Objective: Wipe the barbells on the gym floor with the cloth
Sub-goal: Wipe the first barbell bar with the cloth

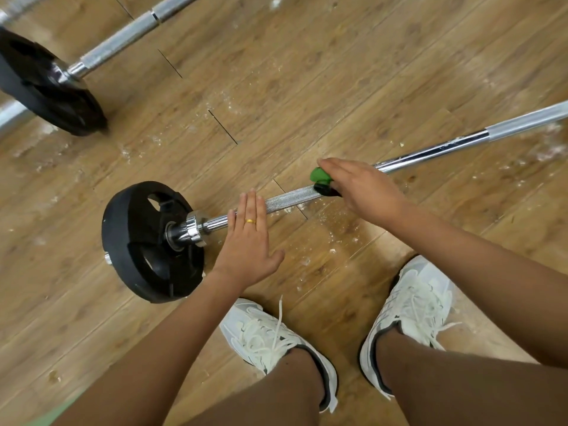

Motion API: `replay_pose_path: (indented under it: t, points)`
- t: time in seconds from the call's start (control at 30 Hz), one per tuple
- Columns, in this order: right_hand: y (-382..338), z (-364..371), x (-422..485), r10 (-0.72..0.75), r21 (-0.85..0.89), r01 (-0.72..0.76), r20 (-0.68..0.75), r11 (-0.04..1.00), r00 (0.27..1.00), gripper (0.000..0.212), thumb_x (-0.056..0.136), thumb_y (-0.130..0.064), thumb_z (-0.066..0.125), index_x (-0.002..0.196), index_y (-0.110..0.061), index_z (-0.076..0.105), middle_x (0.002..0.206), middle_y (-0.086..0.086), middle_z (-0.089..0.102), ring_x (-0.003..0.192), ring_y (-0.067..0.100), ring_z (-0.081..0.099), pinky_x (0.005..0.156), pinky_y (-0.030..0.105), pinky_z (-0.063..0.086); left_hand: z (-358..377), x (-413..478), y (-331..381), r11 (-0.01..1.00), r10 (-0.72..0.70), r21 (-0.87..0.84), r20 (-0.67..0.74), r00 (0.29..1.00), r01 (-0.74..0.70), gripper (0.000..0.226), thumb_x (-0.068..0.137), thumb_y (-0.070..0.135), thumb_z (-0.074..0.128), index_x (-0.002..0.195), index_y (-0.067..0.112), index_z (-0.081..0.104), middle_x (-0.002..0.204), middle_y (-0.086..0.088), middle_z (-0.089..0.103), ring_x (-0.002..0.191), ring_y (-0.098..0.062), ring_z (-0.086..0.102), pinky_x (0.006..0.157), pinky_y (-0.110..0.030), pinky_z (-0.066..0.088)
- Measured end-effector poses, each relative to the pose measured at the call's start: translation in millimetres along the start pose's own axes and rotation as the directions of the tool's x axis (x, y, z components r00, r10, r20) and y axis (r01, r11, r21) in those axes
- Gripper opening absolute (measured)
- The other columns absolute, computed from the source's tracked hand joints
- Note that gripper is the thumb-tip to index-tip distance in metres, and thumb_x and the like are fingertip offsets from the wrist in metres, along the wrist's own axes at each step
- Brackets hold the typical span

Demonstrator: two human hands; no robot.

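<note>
A chrome barbell (292, 198) lies on the wooden floor with a black weight plate (144, 241) at its left end. My left hand (249, 241) lies flat with straight fingers across the bar, just right of the chrome collar. My right hand (362, 186) holds a green cloth (319, 176) wrapped over the bar at the end of its knurled part. Most of the cloth is hidden under that hand. A second barbell (123, 41) with a black plate (46, 84) lies at the upper left.
My two white sneakers (270, 336) (412, 305) stand on the floor close to the near bar. White dust and crumbs (338, 229) are scattered over the planks between and around the barbells.
</note>
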State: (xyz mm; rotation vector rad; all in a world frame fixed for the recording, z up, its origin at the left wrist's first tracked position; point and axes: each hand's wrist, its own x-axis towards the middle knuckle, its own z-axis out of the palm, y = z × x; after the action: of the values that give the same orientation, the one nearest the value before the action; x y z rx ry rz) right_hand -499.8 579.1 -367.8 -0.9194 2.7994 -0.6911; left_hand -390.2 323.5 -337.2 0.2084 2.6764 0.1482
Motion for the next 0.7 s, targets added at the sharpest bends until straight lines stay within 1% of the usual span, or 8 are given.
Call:
replay_pose_path:
  t: [0.07,0.13,0.23,0.37,0.43,0.47,0.63,0.7]
  points:
    - [-9.1,3.4,4.9,0.028,-0.008,-0.028,0.003,1.0,1.0,0.062,0.085,0.009,0.064,0.144,-0.003,0.049,0.14,0.02,0.057,0.121,0.039,0.059,0.105,0.046,0.046,0.0,3.0,0.4,1.0,-0.012,0.009,-0.005,1.0,0.012,0.108,0.091,0.061,0.043,0.155,0.0,-0.017,0.163,-0.019,-0.025,0.15,-0.033,-0.027,0.119,-0.049,-0.011]
    - [-23.4,13.4,6.2,-0.036,-0.006,0.036,0.003,0.999,0.999,0.062,0.082,0.013,0.066,0.14,-0.002,0.053,0.139,0.019,0.058,0.122,0.038,0.058,0.107,0.046,0.045,-0.8,6.0,0.9,1.0,-0.024,0.013,-0.009,1.0,0.024,0.108,0.09,0.062,0.042,0.156,-0.001,-0.016,0.163,-0.02,-0.024,0.15,-0.033,-0.027,0.118,-0.049,-0.011]
    - [-20.6,14.8,9.1,-0.097,-0.006,0.097,-0.004,0.995,0.995,0.064,0.082,0.014,0.065,0.142,-0.004,0.052,0.141,0.016,0.056,0.125,0.036,0.056,0.108,0.045,0.043,-6.2,10.4,-4.3,1.0,-0.018,0.005,0.014,1.0,0.018,0.108,0.092,0.057,0.05,0.155,0.001,-0.018,0.164,-0.018,-0.025,0.15,-0.03,-0.027,0.119,-0.047,-0.012]
    - [6.3,0.0,11.5,-0.004,-0.029,0.004,-0.003,1.0,1.0,0.054,0.095,0.001,0.058,0.147,-0.006,0.046,0.144,0.016,0.054,0.123,0.038,0.057,0.105,0.045,0.044,-14.8,17.6,-14.7,1.0,0.022,-0.02,0.049,0.999,-0.021,0.109,0.091,0.053,0.054,0.156,0.003,-0.017,0.164,-0.014,-0.026,0.151,-0.028,-0.026,0.121,-0.048,-0.009]
    - [9.3,-3.2,12.5,0.064,-0.018,-0.065,-0.048,0.998,0.997,0.051,0.095,0.001,0.057,0.145,-0.002,0.048,0.141,0.019,0.056,0.123,0.04,0.057,0.106,0.046,0.043,-19.1,22.7,-17.2,0.999,0.031,-0.031,0.065,0.997,-0.029,0.11,0.09,0.052,0.056,0.156,0.003,-0.018,0.164,-0.013,-0.026,0.151,-0.027,-0.027,0.122,-0.049,-0.008]
    - [5.8,-2.1,13.7,0.064,-0.011,-0.064,-0.065,0.998,0.996,0.05,0.093,0.004,0.058,0.143,0.0,0.05,0.139,0.02,0.058,0.123,0.04,0.057,0.106,0.047,0.043,-21.1,25.5,-17.7,0.999,0.033,-0.029,0.073,0.997,-0.031,0.111,0.09,0.052,0.056,0.156,0.003,-0.018,0.164,-0.013,-0.026,0.151,-0.027,-0.027,0.122,-0.049,-0.009]
    - [-4.6,6.0,24.2,-0.133,0.01,0.133,-0.026,0.991,0.991,0.045,0.093,-0.001,0.063,0.137,0.002,0.056,0.136,0.019,0.06,0.12,0.038,0.059,0.105,0.048,0.047,-31.7,34.7,-25.0,0.998,0.051,0.03,0.117,0.992,-0.055,0.114,0.091,0.056,0.057,0.155,0.002,-0.02,0.164,-0.015,-0.026,0.151,-0.028,-0.026,0.121,-0.047,-0.008]
    - [3.3,-1.4,28.0,-0.152,-0.014,0.152,-0.004,0.988,0.988,0.046,0.095,-0.003,0.061,0.14,0.0,0.054,0.139,0.018,0.058,0.121,0.038,0.059,0.105,0.048,0.047,-38.0,38.5,-30.4,0.993,0.081,0.068,0.159,0.984,-0.092,0.115,0.091,0.056,0.058,0.155,0.002,-0.022,0.164,-0.016,-0.026,0.152,-0.028,-0.024,0.123,-0.047,-0.005]
